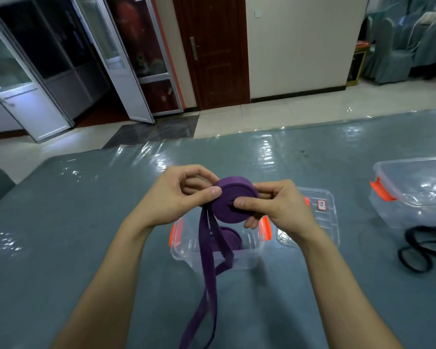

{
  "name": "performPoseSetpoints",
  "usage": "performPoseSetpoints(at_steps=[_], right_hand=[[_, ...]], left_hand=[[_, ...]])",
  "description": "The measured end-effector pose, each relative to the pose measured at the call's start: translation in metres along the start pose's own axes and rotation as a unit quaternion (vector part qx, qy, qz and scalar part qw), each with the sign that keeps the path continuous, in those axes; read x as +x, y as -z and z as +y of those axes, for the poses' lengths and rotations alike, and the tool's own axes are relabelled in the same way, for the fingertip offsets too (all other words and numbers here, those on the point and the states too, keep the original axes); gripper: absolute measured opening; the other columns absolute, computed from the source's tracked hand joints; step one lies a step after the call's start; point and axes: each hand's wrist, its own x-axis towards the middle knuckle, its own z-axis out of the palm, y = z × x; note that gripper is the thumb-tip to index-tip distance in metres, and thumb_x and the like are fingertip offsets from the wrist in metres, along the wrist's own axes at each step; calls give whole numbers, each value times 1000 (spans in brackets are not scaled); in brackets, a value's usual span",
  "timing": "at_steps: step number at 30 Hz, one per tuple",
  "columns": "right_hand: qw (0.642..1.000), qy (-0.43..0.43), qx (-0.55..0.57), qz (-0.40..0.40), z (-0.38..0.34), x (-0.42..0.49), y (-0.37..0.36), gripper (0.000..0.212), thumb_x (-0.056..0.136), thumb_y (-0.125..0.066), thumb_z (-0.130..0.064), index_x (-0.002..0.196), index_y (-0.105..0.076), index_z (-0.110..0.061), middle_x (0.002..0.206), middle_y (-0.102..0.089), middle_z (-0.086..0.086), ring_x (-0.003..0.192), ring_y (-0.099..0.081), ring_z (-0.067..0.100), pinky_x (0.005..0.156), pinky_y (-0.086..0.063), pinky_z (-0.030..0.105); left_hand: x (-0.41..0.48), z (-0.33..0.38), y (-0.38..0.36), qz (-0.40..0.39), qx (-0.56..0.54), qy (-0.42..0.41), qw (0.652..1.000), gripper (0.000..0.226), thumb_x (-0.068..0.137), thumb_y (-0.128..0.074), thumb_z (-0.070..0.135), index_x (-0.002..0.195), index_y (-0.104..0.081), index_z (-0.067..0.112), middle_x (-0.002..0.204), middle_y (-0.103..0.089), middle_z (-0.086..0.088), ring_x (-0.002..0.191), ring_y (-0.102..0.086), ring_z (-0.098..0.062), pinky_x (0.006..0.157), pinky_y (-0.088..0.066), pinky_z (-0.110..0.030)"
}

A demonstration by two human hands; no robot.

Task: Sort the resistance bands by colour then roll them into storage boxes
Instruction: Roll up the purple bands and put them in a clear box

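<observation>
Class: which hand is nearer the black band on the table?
Right. The right hand is left of the black band, holding the purple roll; the left hand is farther left, beyond the roll.

Open tabletop (73,222) left of the clear box (184,253); a lid (322,222), 2nd box (413,197) and black bands (425,228) crowd the right.

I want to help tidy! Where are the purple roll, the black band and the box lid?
purple roll (224,210), head view, flat coiled face.
black band (401,258), head view, lower loop's left edge.
box lid (320,227), head view, clear flat middle.
</observation>
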Motion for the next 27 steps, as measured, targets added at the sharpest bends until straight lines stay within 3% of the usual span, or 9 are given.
performPoseSetpoints(at_steps=[7, 12, 15, 18, 22, 27], right_hand=[[1000, -15, 0, -25, 19, 3, 20, 45, 67, -99, -40, 107, -87, -22, 93, -83, 16, 58, -74, 25, 61, -63, 30], [1000, -11, 5, 2, 29, 13, 23, 33, 72, -97, -24, 103, -88, -19, 92, -83, 16, 57, -74, 24, 61, -65, 31], [1000, -16, -23, -6, 35, 14, 24, 38, 71, -98, -23, 107, -86, -18, 92, -83, 12, 62, -76, 27, 63, -65, 33], [993, -11, -116, -17, 37, 16, 27, 51, 71, -101, -32, 118, -82, -34, 89, -84, -1, 68, -80, 27, 61, -62, 31], [981, -8, -194, 5, 42, 23, 27, 35, 71, -100, -38, 103, -85, -41, 69, -80, -1, 62, -78, 23, 66, -61, 29], [975, -3, -222, 9, 55, 26, 27, 46, 67, -99, -52, 109, -84, -41, 65, -78, -2, 61, -77, 17, 69, -62, 34]], left_hand=[[11, -9, -8, -35, 16, 32, 999, 23, 86, -92, 18, 104, -83, 7, 92, -84, -13, 89, -83, -32, 88, -68, -38], [23, -18, -18, -10, -5, 52, 999, 36, 75, -99, 12, 104, -79, 5, 92, -83, -18, 88, -83, -34, 86, -68, -38], [24, -24, -19, -28, 57, 61, 996, 36, 73, -99, 5, 103, -78, 6, 90, -85, -11, 85, -84, -30, 83, -69, -40], [30, -25, -17, -45, 120, 72, 989, 32, 76, -98, 3, 101, -79, 8, 87, -85, -4, 82, -84, -23, 83, -69, -39], [41, -22, -14, -79, 215, 66, 971, 31, 75, -99, 7, 98, -80, 15, 84, -84, 4, 80, -83, -13, 85, -68, -38], [49, -20, -13, -92, 300, 47, 948, 31, 73, -100, 15, 97, -81, 20, 84, -84, 8, 79, -80, -5, 86, -67, -40]])
